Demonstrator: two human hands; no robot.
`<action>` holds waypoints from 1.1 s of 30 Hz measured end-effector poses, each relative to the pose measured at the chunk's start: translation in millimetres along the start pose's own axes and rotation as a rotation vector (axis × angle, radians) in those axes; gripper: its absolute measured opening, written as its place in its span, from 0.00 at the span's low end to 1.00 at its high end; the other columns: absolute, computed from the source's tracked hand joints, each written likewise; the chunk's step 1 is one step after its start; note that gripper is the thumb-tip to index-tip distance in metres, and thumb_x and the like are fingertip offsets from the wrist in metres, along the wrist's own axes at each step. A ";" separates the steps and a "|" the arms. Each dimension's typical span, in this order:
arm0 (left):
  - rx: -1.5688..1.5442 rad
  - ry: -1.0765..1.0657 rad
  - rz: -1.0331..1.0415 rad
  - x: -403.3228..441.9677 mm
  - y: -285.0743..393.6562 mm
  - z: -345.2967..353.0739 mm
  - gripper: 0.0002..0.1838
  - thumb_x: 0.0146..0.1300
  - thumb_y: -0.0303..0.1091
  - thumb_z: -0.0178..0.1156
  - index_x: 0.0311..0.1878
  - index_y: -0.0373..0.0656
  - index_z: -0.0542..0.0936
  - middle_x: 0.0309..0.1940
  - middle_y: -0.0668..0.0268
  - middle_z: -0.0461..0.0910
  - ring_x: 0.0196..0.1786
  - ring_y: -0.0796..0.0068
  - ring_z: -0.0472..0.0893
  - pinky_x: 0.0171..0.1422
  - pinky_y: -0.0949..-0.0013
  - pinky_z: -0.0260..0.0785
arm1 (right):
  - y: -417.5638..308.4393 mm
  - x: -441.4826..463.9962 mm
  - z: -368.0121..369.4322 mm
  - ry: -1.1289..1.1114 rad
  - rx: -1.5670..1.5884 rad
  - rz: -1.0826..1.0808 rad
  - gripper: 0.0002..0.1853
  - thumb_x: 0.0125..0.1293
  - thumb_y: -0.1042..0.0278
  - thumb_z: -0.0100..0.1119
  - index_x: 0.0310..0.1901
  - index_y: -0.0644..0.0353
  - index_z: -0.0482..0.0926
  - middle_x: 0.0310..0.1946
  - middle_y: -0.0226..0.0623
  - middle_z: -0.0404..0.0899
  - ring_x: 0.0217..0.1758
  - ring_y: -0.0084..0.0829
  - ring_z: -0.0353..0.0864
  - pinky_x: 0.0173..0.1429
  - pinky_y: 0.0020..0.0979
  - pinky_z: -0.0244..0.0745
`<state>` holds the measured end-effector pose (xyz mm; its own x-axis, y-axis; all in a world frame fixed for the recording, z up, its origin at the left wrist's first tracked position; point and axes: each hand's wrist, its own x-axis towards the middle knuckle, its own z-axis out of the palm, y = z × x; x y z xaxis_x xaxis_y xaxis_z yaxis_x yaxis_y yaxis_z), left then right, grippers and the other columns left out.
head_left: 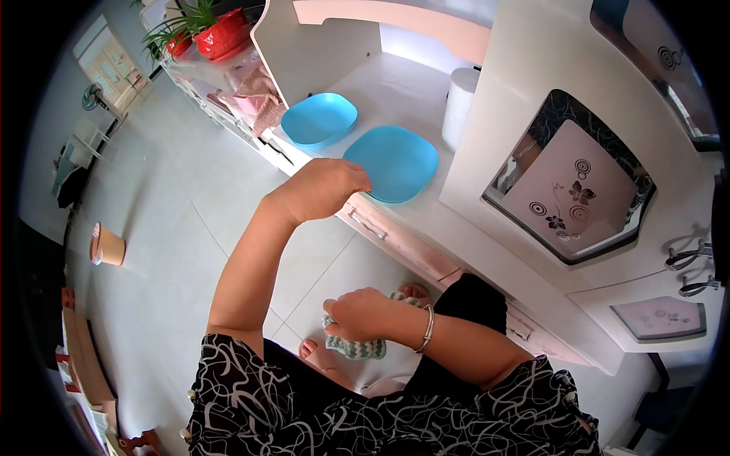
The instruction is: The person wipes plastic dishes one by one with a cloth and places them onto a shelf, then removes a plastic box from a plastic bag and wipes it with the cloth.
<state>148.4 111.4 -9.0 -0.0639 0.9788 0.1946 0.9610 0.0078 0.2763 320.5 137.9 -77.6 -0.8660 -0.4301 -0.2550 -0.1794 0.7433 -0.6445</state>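
My left hand [323, 188] reaches over the cabinet counter, its fingers closed at the near rim of a blue square-rounded bowl [394, 163]. The thumb and fingertips seem to pinch that rim, though the back of the hand hides part of the contact. Another blue bowl [319, 120] of similar shape sits behind it to the left. Lower down, in front of my body, my right hand [361, 313] is wrapped round a green and white zigzag cloth [356, 347]. The cloth is bunched up and sticks out on both sides of the fist.
On the counter [388, 83] stands a white paper roll [460, 106]. A cabinet door with a patterned panel [582, 186] rises at the right, drawers with handles below. A pink cloth [262, 99] and red plant pots [223, 36] lie beyond. A bin [109, 247] stands on the floor.
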 end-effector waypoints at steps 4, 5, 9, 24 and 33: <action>0.162 -0.023 -0.011 -0.5 17.5 -6.7 0.08 0.50 0.21 0.51 0.34 0.39 0.75 0.30 0.61 0.76 0.35 0.60 0.76 0.37 0.65 0.69 | -1.9 -1.1 -2.7 -0.015 -0.001 0.010 0.17 0.58 0.54 0.49 0.36 0.62 0.71 0.28 0.46 0.77 0.33 0.45 0.77 0.38 0.41 0.71; 0.219 -0.055 -0.031 -0.4 20.3 -7.7 0.09 0.49 0.21 0.50 0.35 0.38 0.74 0.29 0.61 0.75 0.35 0.60 0.76 0.37 0.64 0.69 | -2.2 -1.2 -3.5 -0.025 0.001 0.013 0.17 0.58 0.54 0.49 0.36 0.62 0.71 0.28 0.46 0.77 0.33 0.45 0.77 0.38 0.41 0.71; 0.238 0.027 0.021 -3.1 16.3 -2.4 0.07 0.48 0.20 0.51 0.33 0.38 0.73 0.27 0.61 0.73 0.34 0.59 0.75 0.36 0.64 0.69 | -0.8 1.3 -0.4 -0.042 0.001 0.013 0.17 0.58 0.54 0.49 0.37 0.62 0.71 0.29 0.46 0.77 0.34 0.45 0.77 0.39 0.41 0.71; -1.195 0.937 -0.383 -75.1 31.5 -14.4 0.03 0.62 0.30 0.53 0.35 0.42 0.72 0.29 0.72 0.74 0.31 0.86 0.71 0.32 0.80 0.63 | 9.4 -11.7 -40.9 0.315 0.479 -0.019 0.19 0.60 0.54 0.50 0.38 0.65 0.70 0.28 0.47 0.76 0.33 0.38 0.76 0.38 0.34 0.70; -1.390 0.969 -0.694 -169.4 63.2 29.4 0.02 0.55 0.23 0.57 0.31 0.41 0.74 0.28 0.71 0.77 0.31 0.82 0.74 0.37 0.76 0.68 | -7.2 -10.6 -48.5 0.950 0.961 -0.213 0.11 0.66 0.64 0.47 0.42 0.63 0.67 0.30 0.29 0.73 0.30 0.14 0.70 0.32 0.18 0.66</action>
<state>227.9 -47.9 -52.1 -0.9076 0.4198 -0.0087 -0.1650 -0.3374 0.9268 308.3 162.0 -35.3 -0.9166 0.3128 0.2490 -0.2940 -0.1053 -0.9500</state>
